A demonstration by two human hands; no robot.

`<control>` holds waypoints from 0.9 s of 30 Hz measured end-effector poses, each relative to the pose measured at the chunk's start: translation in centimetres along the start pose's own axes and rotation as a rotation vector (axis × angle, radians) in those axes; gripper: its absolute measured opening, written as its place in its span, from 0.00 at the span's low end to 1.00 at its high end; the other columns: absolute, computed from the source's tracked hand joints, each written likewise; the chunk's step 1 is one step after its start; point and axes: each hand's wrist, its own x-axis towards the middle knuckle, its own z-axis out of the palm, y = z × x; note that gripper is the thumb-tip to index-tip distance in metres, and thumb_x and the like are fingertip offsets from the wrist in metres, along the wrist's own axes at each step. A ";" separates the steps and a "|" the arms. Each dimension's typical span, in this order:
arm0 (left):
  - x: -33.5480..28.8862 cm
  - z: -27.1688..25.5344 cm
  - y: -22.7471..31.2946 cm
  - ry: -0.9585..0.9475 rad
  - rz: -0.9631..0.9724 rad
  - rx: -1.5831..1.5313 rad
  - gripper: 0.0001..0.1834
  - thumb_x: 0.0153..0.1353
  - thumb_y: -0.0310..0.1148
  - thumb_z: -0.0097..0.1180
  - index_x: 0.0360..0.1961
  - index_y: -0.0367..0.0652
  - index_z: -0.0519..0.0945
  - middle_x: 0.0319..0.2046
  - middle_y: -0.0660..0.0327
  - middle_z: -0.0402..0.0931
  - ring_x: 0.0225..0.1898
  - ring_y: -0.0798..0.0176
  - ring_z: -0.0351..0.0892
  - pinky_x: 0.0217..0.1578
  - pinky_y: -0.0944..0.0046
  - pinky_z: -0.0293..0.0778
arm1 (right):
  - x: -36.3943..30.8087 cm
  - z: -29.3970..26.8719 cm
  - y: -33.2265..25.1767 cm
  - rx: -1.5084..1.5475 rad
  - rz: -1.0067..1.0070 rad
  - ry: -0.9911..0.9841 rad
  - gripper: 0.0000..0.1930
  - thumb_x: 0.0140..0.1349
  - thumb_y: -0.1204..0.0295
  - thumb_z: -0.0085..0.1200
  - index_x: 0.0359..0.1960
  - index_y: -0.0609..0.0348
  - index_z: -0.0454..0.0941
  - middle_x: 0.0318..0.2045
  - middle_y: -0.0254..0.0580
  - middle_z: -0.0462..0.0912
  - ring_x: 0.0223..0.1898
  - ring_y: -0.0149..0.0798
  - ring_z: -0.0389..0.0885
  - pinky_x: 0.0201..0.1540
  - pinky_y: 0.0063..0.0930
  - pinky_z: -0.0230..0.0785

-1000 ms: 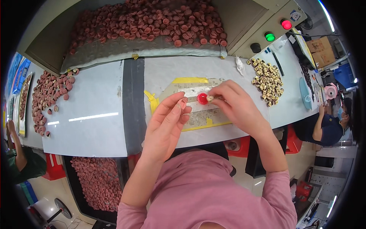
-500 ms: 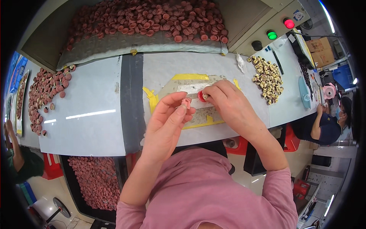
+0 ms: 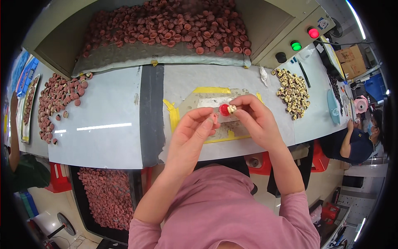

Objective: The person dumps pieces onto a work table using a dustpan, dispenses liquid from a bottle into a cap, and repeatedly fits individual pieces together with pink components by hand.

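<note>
Pinched in the fingers of my left hand point(image 3: 188, 137) is a small pink raspberry-like shell point(image 3: 215, 118), partly covered by the fingertips. My right hand point(image 3: 260, 124) grips a small cream-coloured piece point(image 3: 232, 109) between thumb and fingers. It is at the right edge of a small round red dish point(image 3: 224, 110), and I cannot tell whether they touch. Under both hands lies a worn board point(image 3: 186, 106) edged with yellow tape. The pink shell is just left of and below the red dish.
Pink shells point(image 3: 186, 29) heap on a covered shelf ahead. Cream-and-dark pieces point(image 3: 292, 92) lie to the right, and pink filled pieces point(image 3: 58, 97) far left. A black crate point(image 3: 137, 195) of shells stands below the table. Other people point(image 3: 352, 143) work at both sides.
The whole view has shifted slightly. My right hand's fingers have drawn back from over the red dish, showing more of the dish and the cream piece. My left hand still pinches the pink shell.
</note>
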 end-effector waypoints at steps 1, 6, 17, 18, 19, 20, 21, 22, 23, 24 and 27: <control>0.0 0.1 -0.1 -0.015 0.011 0.018 0.15 0.68 0.29 0.49 0.54 0.39 0.70 0.46 0.62 0.74 0.45 0.72 0.73 0.48 0.71 0.69 | -0.4 0.2 -0.1 0.137 -0.003 0.016 0.07 0.65 0.76 0.51 0.43 0.63 0.74 0.38 0.39 0.77 0.40 0.31 0.77 0.43 0.22 0.69; 0.2 0.6 -0.2 -0.030 0.017 0.029 0.14 0.68 0.29 0.49 0.53 0.38 0.71 0.46 0.62 0.74 0.46 0.72 0.73 0.49 0.71 0.69 | -1.1 1.4 -0.7 0.285 -0.041 0.022 0.09 0.64 0.77 0.51 0.45 0.63 0.73 0.38 0.38 0.77 0.37 0.30 0.77 0.42 0.21 0.69; -0.2 1.1 -0.9 -0.028 0.225 0.258 0.10 0.67 0.25 0.49 0.48 0.36 0.75 0.46 0.59 0.75 0.49 0.70 0.74 0.50 0.69 0.71 | -2.0 2.8 0.2 -0.171 -0.409 0.209 0.14 0.57 0.76 0.60 0.44 0.60 0.73 0.38 0.44 0.75 0.37 0.42 0.75 0.40 0.30 0.70; 0.1 0.9 -0.8 -0.060 0.145 0.178 0.12 0.67 0.25 0.49 0.51 0.36 0.73 0.46 0.59 0.75 0.48 0.69 0.74 0.49 0.69 0.72 | -2.0 2.5 -0.1 -0.170 -0.408 0.215 0.14 0.57 0.76 0.60 0.44 0.60 0.73 0.38 0.44 0.75 0.37 0.42 0.75 0.40 0.30 0.70; 0.2 0.9 -0.7 -0.089 0.065 0.097 0.14 0.67 0.25 0.49 0.53 0.36 0.71 0.46 0.58 0.75 0.48 0.69 0.74 0.49 0.69 0.72 | -1.8 2.2 -0.6 -0.144 -0.392 0.205 0.14 0.56 0.75 0.60 0.43 0.59 0.74 0.39 0.43 0.75 0.38 0.42 0.75 0.42 0.31 0.70; 0.2 0.9 -0.7 -0.091 0.064 0.101 0.14 0.67 0.25 0.49 0.53 0.36 0.71 0.46 0.58 0.75 0.48 0.69 0.74 0.49 0.69 0.72 | -1.6 2.0 -0.9 -0.118 -0.376 0.194 0.14 0.56 0.74 0.61 0.43 0.58 0.75 0.39 0.43 0.74 0.40 0.42 0.74 0.43 0.31 0.69; 0.2 1.0 -0.7 -0.121 0.088 0.145 0.17 0.67 0.26 0.49 0.57 0.37 0.67 0.45 0.58 0.75 0.47 0.69 0.75 0.49 0.69 0.72 | -1.4 1.8 -0.8 -0.115 -0.376 0.198 0.14 0.56 0.74 0.61 0.43 0.58 0.75 0.39 0.43 0.74 0.40 0.42 0.74 0.43 0.31 0.69; 0.1 1.1 -0.7 -0.151 0.111 0.185 0.21 0.68 0.26 0.48 0.61 0.38 0.63 0.45 0.58 0.75 0.46 0.69 0.75 0.49 0.69 0.72 | -1.2 1.3 -0.5 -0.109 -0.390 0.100 0.13 0.55 0.72 0.63 0.41 0.58 0.76 0.40 0.42 0.74 0.41 0.42 0.73 0.44 0.31 0.68; 0.1 1.2 -0.7 -0.152 0.110 0.186 0.21 0.68 0.26 0.48 0.61 0.38 0.63 0.45 0.58 0.75 0.46 0.69 0.75 0.49 0.69 0.72 | -1.2 1.0 -0.3 -0.102 -0.403 0.001 0.13 0.54 0.71 0.64 0.40 0.57 0.77 0.40 0.41 0.74 0.42 0.42 0.73 0.45 0.32 0.68; 0.1 1.3 -0.7 -0.144 0.110 0.211 0.23 0.69 0.28 0.47 0.63 0.38 0.59 0.45 0.58 0.76 0.45 0.69 0.75 0.49 0.69 0.72 | -1.3 0.8 -0.2 -0.102 -0.402 0.003 0.13 0.54 0.71 0.64 0.40 0.57 0.77 0.40 0.41 0.74 0.42 0.42 0.73 0.45 0.32 0.68; 0.1 1.0 -0.8 -0.161 0.104 0.244 0.25 0.70 0.31 0.44 0.66 0.39 0.55 0.43 0.59 0.76 0.45 0.68 0.75 0.48 0.68 0.71 | -1.4 0.5 0.3 0.005 -0.323 -0.011 0.13 0.52 0.68 0.65 0.38 0.56 0.78 0.38 0.39 0.74 0.43 0.41 0.73 0.47 0.33 0.67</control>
